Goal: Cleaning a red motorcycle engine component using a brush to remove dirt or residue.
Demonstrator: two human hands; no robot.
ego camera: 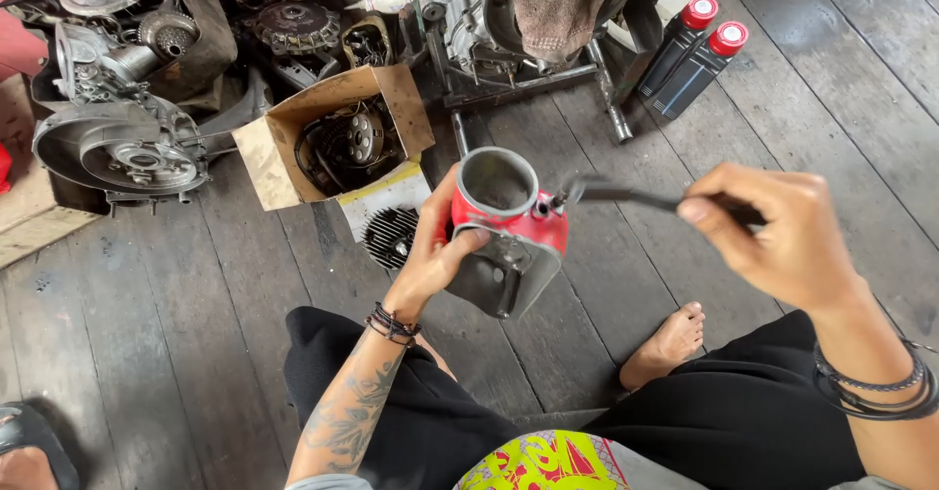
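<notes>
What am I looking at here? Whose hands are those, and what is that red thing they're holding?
The camera sits on a person's head and looks down, so you see their own two hands and lap. They sit on a wooden floor. The left hand holds a red and grey metal engine part, hollow like a cup. The right hand holds a thin dark tool whose tip touches that part. On the floor lie a cardboard box with a round metal piece inside, more engine parts, and two dark bottles with red caps.

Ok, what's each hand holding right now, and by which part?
The left hand grips the red and grey engine cylinder by its side. The right hand holds a dark wrench by its handle end.
</notes>
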